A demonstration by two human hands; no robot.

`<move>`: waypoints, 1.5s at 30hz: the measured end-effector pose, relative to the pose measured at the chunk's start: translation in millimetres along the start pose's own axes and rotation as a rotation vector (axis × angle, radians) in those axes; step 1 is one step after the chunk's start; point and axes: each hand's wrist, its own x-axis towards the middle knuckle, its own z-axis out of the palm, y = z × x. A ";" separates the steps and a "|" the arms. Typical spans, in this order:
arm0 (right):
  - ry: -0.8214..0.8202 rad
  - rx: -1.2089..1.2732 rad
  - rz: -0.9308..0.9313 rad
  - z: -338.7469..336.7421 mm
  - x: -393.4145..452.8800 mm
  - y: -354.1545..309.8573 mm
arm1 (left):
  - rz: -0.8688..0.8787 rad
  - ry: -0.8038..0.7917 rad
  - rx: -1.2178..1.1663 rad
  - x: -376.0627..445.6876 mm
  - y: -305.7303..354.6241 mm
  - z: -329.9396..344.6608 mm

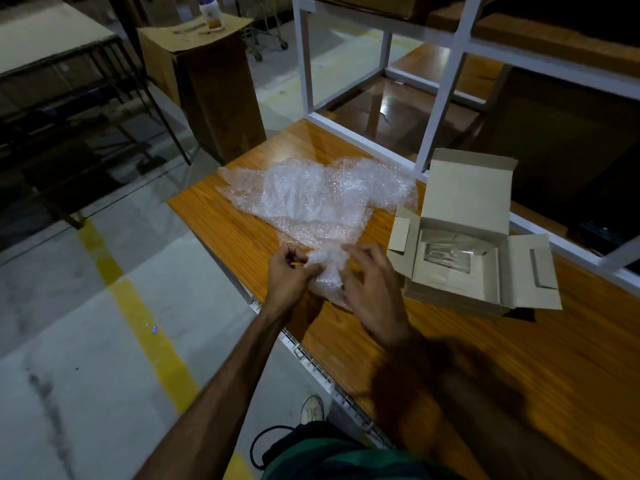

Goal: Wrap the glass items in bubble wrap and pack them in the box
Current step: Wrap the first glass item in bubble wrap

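Between left hand (290,271) and right hand (369,276), both pinching with curled fingers, sits a wrap (325,271) bundle; box (474,237) open just right.

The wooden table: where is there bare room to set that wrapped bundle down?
Bare orange-brown wooden tabletop lies near the person, below the open grey cardboard box and to the right hand's side. A narrower strip runs along the table's left edge, beside the crumpled clear bubble wrap sheet. It is crowded between wrap, box and the left hand.
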 end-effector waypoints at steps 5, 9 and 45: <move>-0.237 -0.476 -0.374 6.7 -13.1 8.6 | -0.082 0.006 -0.053 3.5 1.9 1.2; -0.192 -0.473 -0.349 9.6 -10.5 4.0 | -0.159 -0.027 -0.138 2.5 7.8 -2.6; -0.281 -0.396 -0.316 12.1 -3.8 20.2 | 0.587 -0.311 0.809 -11.4 -1.2 -29.6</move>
